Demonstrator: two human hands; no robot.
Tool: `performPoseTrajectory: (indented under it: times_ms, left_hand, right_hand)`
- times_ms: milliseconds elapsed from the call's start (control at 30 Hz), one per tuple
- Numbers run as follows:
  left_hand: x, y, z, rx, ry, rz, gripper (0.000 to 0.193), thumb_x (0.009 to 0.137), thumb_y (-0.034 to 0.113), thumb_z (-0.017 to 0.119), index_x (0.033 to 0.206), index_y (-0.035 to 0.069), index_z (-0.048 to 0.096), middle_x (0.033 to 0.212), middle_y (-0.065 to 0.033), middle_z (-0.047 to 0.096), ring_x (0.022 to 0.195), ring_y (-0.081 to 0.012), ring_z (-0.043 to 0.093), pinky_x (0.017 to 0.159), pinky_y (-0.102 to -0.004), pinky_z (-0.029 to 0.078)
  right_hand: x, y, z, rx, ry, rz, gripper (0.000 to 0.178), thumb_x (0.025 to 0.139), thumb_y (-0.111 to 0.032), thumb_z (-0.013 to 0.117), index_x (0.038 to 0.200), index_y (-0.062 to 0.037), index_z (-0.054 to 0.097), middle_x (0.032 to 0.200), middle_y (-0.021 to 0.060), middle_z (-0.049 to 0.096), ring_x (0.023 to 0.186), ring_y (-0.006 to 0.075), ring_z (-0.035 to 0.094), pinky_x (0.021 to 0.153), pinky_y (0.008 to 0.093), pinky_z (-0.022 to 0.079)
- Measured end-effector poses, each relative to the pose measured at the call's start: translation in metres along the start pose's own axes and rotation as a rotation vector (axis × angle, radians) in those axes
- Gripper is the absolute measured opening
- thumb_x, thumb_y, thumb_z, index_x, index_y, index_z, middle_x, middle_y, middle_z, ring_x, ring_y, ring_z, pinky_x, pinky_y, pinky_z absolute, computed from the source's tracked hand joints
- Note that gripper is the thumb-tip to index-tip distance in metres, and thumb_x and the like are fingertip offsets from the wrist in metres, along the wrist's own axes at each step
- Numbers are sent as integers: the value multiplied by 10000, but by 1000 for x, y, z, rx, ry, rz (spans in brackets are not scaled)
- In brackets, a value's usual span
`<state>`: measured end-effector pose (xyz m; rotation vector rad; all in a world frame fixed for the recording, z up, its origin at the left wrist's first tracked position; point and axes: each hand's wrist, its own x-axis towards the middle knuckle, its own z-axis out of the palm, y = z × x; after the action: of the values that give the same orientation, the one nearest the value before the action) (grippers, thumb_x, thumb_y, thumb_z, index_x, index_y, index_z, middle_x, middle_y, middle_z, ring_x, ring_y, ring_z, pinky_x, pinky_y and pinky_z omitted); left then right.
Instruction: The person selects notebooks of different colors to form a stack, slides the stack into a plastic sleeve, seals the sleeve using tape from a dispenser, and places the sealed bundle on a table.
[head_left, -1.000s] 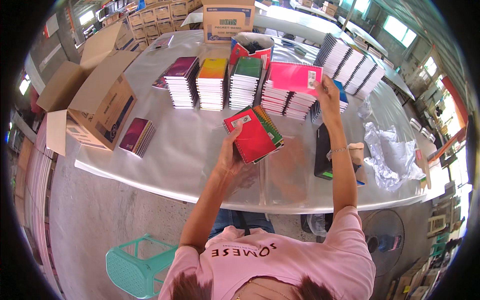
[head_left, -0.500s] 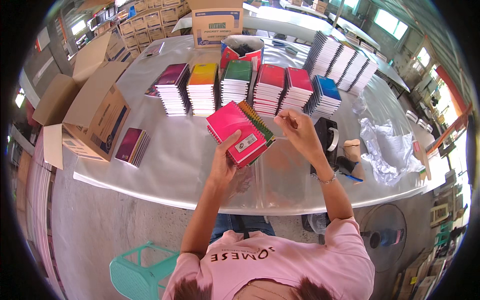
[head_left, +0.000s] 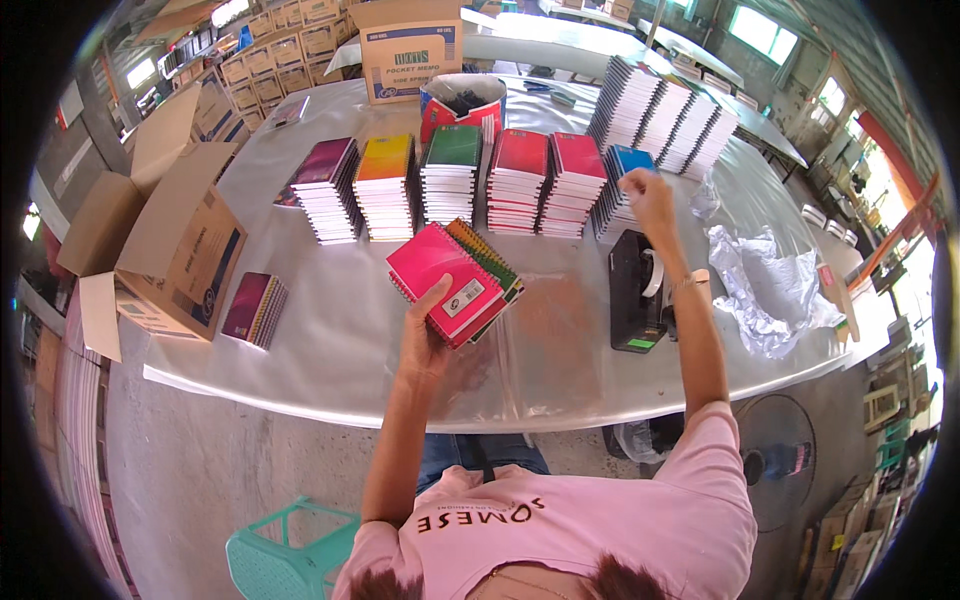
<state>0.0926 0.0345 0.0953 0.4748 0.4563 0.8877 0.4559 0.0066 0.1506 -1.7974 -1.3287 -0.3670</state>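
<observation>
My left hand point(head_left: 428, 318) is wrapped round the lower edge of a fanned bunch of small spiral notebooks point(head_left: 440, 262). A pink one lies on top, with yellow and green ones showing beneath it. My right hand point(head_left: 652, 200) is at the stack of blue notebooks point(head_left: 632, 158), its curled fingers over the right side of the top one. Whether they grip it is hidden. Left of that stand stacks of pink point(head_left: 574, 155), red point(head_left: 520, 152), green point(head_left: 452, 147), yellow point(head_left: 387, 158) and purple notebooks point(head_left: 327, 162).
A black tape dispenser point(head_left: 632, 305) stands below my right forearm, with crumpled plastic point(head_left: 765, 290) further right. At left are an open carton point(head_left: 180, 245) and a small notebook bundle point(head_left: 255, 308). Tall white notebook stacks point(head_left: 660, 115) and another carton point(head_left: 412, 55) stand at the back.
My right hand has moved right and away from me, from beside the held notebooks to the blue stack. My left hand still holds its bunch. The whole view has shifted slightly.
</observation>
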Motion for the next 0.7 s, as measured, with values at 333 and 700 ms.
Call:
performPoseTrajectory:
  times_ms: [333, 700]
  left_hand:
    - [-6, 0, 9, 8, -17, -22, 427, 842, 181, 703, 1195, 19, 526, 1106, -128, 637, 986, -226, 654, 844, -365, 570]
    - [-14, 2, 3, 43, -23, 13, 451, 863, 242, 687, 1217, 21, 517, 1125, -123, 630, 999, -230, 652, 854, -370, 570]
  right_hand:
    - [38, 101, 47, -813, -13, -421, 517, 772, -385, 729, 1022, 44, 587, 1002, 245, 612, 977, 363, 591, 852, 431, 476]
    - [73, 42, 13, -793, -72, 74, 347, 888, -69, 500, 1219, 35, 510, 861, 164, 688, 774, 307, 699, 594, 356, 567]
